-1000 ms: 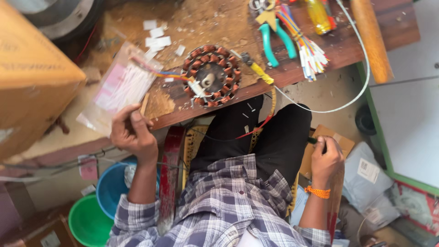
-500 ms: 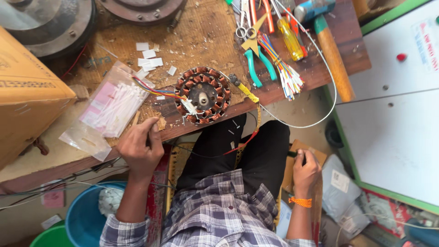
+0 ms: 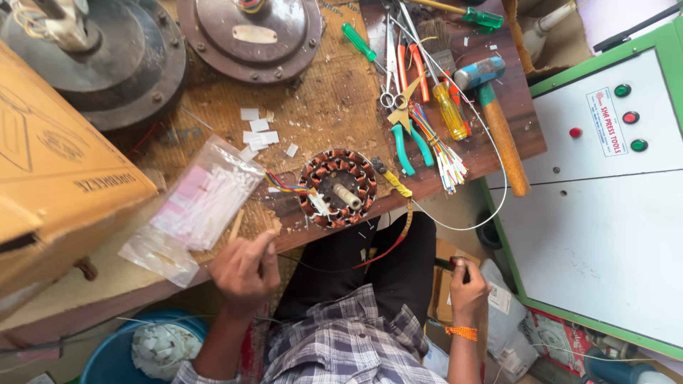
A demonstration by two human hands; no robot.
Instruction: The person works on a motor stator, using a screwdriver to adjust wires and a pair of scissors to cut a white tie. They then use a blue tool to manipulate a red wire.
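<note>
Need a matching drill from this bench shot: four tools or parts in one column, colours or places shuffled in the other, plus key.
1. hammer
2. pliers
3. stator
4. plastic bag

A. teal handles
B. copper windings, at the bench's front edge
C. blue head, wooden handle
D. clear, holding white strips, just above the left hand

Pairs: 1-C, 2-A, 3-B, 4-D
</note>
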